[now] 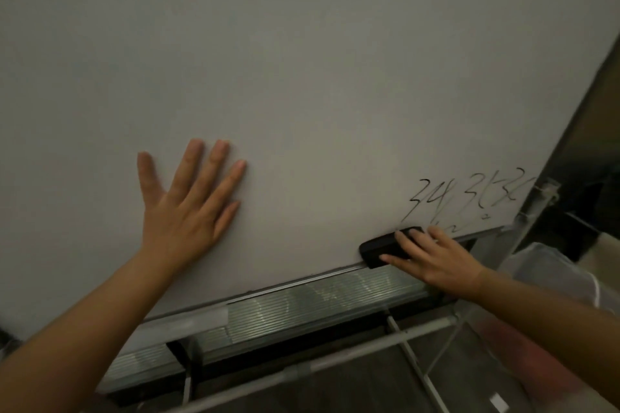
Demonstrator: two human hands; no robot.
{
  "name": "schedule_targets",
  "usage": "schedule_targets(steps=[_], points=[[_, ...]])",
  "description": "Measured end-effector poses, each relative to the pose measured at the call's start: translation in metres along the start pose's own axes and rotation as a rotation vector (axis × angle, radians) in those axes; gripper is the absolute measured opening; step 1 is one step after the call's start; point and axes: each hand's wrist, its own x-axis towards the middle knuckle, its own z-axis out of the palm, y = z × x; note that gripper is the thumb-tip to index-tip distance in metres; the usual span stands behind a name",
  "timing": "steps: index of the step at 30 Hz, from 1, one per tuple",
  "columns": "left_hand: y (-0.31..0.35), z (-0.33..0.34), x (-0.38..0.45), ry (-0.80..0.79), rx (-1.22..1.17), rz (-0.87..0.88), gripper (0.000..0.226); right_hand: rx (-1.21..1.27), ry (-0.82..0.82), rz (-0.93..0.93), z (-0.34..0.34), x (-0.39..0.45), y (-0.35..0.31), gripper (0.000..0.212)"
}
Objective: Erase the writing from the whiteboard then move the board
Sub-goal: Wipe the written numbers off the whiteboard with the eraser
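A large whiteboard fills most of the view. Black handwritten marks sit near its lower right corner. My left hand lies flat on the board, palm down with fingers spread, left of centre. My right hand grips a black eraser pressed against the board just below the marks, by the bottom edge. The rest of the board surface looks blank.
A ribbed metal tray runs along the board's bottom edge. Metal stand bars cross below it. A frame bracket stands at the board's right side, with a pale bag-like object beyond it. Dark floor shows underneath.
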Motion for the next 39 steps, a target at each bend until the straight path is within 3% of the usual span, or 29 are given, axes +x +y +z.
schedule_targets(steps=[4,6,9,15,18,23,31,36,39], points=[[0.004,0.001,0.001,0.027,-0.02,0.125,0.051,0.002,-0.035,0.139,-0.017,-0.016,-0.006,0.045],[0.003,0.001,0.0,0.061,-0.016,0.155,0.05,0.032,-0.089,0.27,-0.031,-0.022,-0.014,0.066],[0.0,0.0,-0.002,0.084,-0.029,0.167,0.05,0.209,-0.169,0.655,-0.056,-0.026,-0.029,0.095],[0.013,0.003,0.003,0.099,-0.107,0.285,0.05,0.65,-0.042,1.444,-0.089,-0.007,-0.063,0.09],[0.037,0.004,0.021,0.087,-0.173,0.325,0.046,0.767,0.063,1.633,-0.092,0.008,-0.068,0.089],[0.086,0.006,0.071,0.116,-0.256,0.351,0.042,0.895,0.192,1.699,-0.095,0.021,-0.055,0.088],[0.15,0.02,0.129,0.125,-0.237,0.279,0.047,1.053,0.29,1.656,-0.076,0.009,-0.02,0.097],[0.18,0.032,0.144,0.113,-0.197,0.141,0.052,0.989,0.201,1.474,-0.058,-0.01,0.006,0.096],[0.193,0.038,0.148,0.107,-0.164,0.059,0.051,0.709,0.185,1.208,-0.046,-0.023,0.033,0.092]])
